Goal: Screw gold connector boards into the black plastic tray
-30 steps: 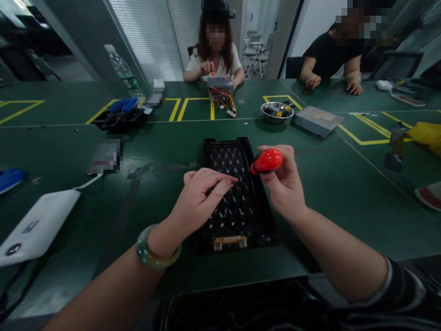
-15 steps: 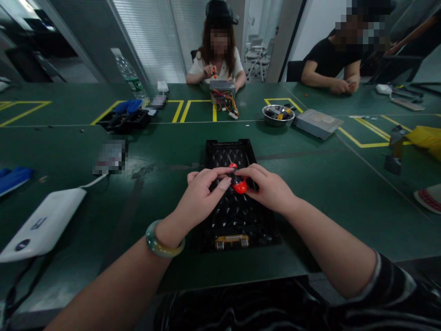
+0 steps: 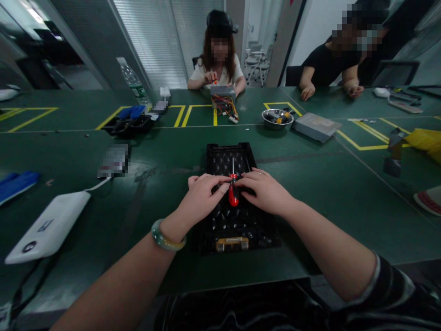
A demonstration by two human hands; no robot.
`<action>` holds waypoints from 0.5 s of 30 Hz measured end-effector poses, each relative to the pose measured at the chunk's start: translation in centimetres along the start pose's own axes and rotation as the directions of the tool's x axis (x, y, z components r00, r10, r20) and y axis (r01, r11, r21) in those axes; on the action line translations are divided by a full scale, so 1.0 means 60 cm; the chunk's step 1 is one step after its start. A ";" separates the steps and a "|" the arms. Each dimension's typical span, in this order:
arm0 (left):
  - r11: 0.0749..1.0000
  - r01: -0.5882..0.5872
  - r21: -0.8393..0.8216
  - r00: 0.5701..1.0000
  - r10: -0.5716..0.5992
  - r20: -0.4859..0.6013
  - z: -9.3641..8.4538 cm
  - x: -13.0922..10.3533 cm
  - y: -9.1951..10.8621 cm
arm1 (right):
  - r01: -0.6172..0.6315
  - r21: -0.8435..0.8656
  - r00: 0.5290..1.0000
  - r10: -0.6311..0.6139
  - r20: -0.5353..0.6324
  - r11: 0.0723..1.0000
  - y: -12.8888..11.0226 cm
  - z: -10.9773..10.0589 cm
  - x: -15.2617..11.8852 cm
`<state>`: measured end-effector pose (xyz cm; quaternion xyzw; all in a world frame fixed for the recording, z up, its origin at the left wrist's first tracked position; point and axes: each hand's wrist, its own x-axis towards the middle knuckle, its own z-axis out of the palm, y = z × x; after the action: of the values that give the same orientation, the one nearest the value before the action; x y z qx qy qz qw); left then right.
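Observation:
A screwdriver [image 3: 233,196] with a red and black handle is held between my two hands over a black plastic casing [image 3: 231,156]. Its metal shaft points away from me. My left hand [image 3: 207,192], with a green and yellowish bangle on the wrist, has its thumb and index finger on the left side of the handle. From the right, the fingers of my right hand [image 3: 263,188] close on the same handle. The casing has a quilted-looking inside and lies lengthwise in front of me. An orange-brown connector piece [image 3: 232,244] sits at its near end.
At left are a white power bank [image 3: 51,227] with a cable and a blue glove [image 3: 19,186]. Farther back stand a black tray [image 3: 127,123], a water bottle [image 3: 133,83], a metal bowl [image 3: 277,120] of tools and a grey metal box [image 3: 315,126]. Two people sit opposite.
The screwdriver has swung in my fingers: its shaft now shows longer and its handle end has come nearer to me. Across the table, the right-hand person's hands have moved apart.

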<state>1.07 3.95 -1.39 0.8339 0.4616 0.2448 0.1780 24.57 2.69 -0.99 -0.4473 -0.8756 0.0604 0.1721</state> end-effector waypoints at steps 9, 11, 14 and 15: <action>0.980 0.189 -0.064 0.930 -0.199 -0.310 0.011 0.023 -0.054 | -0.616 -0.028 0.788 0.615 -0.033 0.787 -0.005 0.002 -0.008; 0.964 0.231 -0.133 0.913 -0.262 -0.311 0.016 0.029 -0.067 | -0.647 -0.053 0.758 0.649 0.055 0.760 0.002 0.005 -0.007; 0.950 0.248 -0.187 0.904 -0.297 -0.308 0.020 0.034 -0.081 | -0.656 -0.084 0.742 0.661 0.115 0.750 0.010 0.005 -0.002; 0.946 0.250 -0.207 0.901 -0.306 -0.308 0.020 0.035 -0.085 | -0.656 -0.092 0.739 0.662 0.125 0.749 0.011 0.004 0.000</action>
<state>-0.74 8.26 -4.55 0.6879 0.5782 0.3921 0.1968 25.01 3.11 -1.41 -0.7255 -0.6724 0.1322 0.0639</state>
